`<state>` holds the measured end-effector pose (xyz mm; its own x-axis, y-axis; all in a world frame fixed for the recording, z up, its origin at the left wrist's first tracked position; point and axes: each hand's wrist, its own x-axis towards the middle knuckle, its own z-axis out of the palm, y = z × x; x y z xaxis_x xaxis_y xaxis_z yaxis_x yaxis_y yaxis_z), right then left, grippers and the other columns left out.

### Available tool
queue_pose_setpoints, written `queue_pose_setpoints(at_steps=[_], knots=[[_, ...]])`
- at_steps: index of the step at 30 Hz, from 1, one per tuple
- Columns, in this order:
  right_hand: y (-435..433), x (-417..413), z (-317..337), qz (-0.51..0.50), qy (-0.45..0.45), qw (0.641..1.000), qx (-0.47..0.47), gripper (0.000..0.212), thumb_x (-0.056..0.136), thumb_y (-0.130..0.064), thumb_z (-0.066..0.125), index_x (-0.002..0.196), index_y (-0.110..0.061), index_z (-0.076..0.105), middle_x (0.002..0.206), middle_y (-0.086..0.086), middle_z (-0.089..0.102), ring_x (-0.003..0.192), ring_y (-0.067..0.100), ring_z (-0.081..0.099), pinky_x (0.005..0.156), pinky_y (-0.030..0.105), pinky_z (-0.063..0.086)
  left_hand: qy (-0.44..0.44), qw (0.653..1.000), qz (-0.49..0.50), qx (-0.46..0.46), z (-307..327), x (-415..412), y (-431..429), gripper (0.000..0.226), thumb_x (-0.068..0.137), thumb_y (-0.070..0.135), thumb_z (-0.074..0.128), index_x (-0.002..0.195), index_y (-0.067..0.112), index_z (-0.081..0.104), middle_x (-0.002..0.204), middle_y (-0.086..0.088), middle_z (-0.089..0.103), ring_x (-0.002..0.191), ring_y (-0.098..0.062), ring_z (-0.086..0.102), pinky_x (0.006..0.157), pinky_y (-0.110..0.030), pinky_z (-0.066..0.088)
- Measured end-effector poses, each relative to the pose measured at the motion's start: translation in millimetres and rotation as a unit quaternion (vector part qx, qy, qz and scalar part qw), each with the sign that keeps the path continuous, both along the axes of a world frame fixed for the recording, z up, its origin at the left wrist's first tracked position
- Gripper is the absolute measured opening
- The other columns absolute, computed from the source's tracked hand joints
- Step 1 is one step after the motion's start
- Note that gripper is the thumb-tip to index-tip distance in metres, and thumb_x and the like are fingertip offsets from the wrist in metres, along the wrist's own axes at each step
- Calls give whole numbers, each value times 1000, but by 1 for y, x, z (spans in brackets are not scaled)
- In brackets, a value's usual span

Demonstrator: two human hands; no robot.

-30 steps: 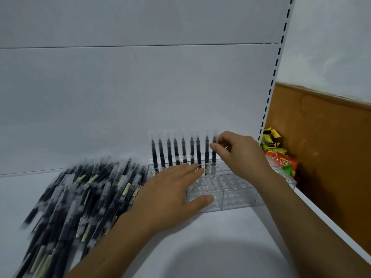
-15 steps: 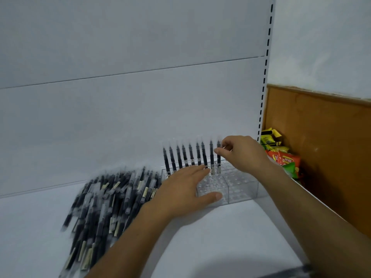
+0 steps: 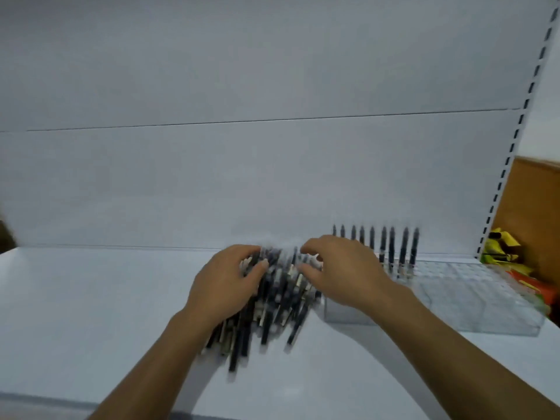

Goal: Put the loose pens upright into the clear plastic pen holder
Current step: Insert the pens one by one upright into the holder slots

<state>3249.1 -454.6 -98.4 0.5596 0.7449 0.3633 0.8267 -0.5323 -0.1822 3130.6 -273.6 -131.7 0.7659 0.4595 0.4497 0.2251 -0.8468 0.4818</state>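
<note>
Nearest me, both forearms reach out over the white shelf (image 3: 91, 298), and here's my left hand (image 3: 224, 283) lying on the left side of the heap of loose pens (image 3: 272, 316), fingers curled down into the far ends and the thumb laid across the top. With this much blur I can't tell whether it grips any of them or only rests there. My right hand (image 3: 345, 274) is over the right side of the same heap, forefinger and thumb hooked like a claw with pen tips showing between them; again I can't say whether it pinches one. The pens lie flat in a fan, dark barrels pointing toward me, a few poking out past my left wrist. Just right of the heap, partly behind my right wrist, sits the clear plastic pen holder (image 3: 472, 301), a low gridded block on the shelf. Along its far left edge a row of black pens (image 3: 404, 250) stands upright in the slots; the rest of the grid looks unfilled. Behind all of it is the pale back panel (image 3: 242, 177), then the slotted upright post (image 3: 512, 159) at the right, with yellow and red snack packets (image 3: 503, 247) beyond it against a brown wooden board (image 3: 536, 213).
</note>
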Motion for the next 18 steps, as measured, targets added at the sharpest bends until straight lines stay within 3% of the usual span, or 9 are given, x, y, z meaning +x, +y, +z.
queue_pose_setpoints(at_steps=[4,6,11,14,18], knots=[[54,-23,-20,64,31,995,-69,53,99,-53,43,145,-28,40,145,1,48,129,26,46,104,43,43,24,997,52,-59,-18,-24,39,41,95,49,52,131,30,57,133,13,56,124,-11,51,91,-20,33],[70,-28,-29,69,28,993,-94,55,100,-55,38,147,-29,36,147,3,45,132,28,43,107,46,40,54,993,69,-76,-26,-30,53,46,97,47,48,137,26,52,142,6,52,130,-13,46,94,-21,29],[85,-27,-38,69,26,996,-48,43,102,-49,37,136,-27,52,137,3,52,122,26,50,100,42,44,96,984,95,-114,-30,-25,74,42,97,41,51,135,22,55,139,2,56,123,-17,54,100,-30,40],[83,-23,-43,80,17,997,14,28,101,-37,45,114,-23,66,114,-4,62,102,16,58,84,28,47,120,977,117,-130,-26,-17,84,39,96,36,55,131,18,58,132,-1,60,117,-20,58,97,-32,44],[76,-20,-41,51,39,994,94,15,96,-34,58,96,-27,71,95,-12,65,79,7,59,72,21,47,134,973,131,-134,-22,-7,95,29,93,41,57,106,17,69,110,0,70,104,-19,63,86,-30,47]])
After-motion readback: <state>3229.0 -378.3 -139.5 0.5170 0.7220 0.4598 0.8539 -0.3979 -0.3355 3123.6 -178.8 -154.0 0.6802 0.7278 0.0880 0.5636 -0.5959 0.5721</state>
